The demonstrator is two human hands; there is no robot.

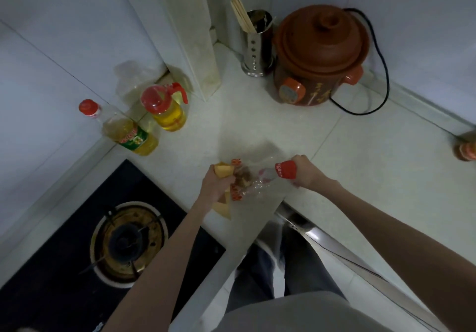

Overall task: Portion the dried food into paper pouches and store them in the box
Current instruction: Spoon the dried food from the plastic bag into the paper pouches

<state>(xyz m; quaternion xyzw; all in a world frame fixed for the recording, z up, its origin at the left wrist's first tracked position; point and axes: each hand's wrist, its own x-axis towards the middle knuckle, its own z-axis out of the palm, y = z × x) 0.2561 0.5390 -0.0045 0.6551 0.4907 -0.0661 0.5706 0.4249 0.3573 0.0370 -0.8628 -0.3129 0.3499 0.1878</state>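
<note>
My left hand [215, 184] grips a yellow-brown paper pouch [223, 170] by its open top; the pouch's lower end pokes out below my wrist. My right hand [305, 170] holds the red-printed end of a clear plastic bag [262, 177], tilted toward the pouch. Brown dried food [243, 175] sits in the bag's mouth, right at the pouch opening. Both hands hover just above the white counter [257, 130]. No storage box is in view.
A gas stove [126, 241] lies at the lower left. Two oil bottles [164, 110] stand by the left wall. A brown clay cooker [319, 55] with a black cord and a steel chopstick holder [257, 45] stand at the back. A jar [466, 148] sits at the right edge.
</note>
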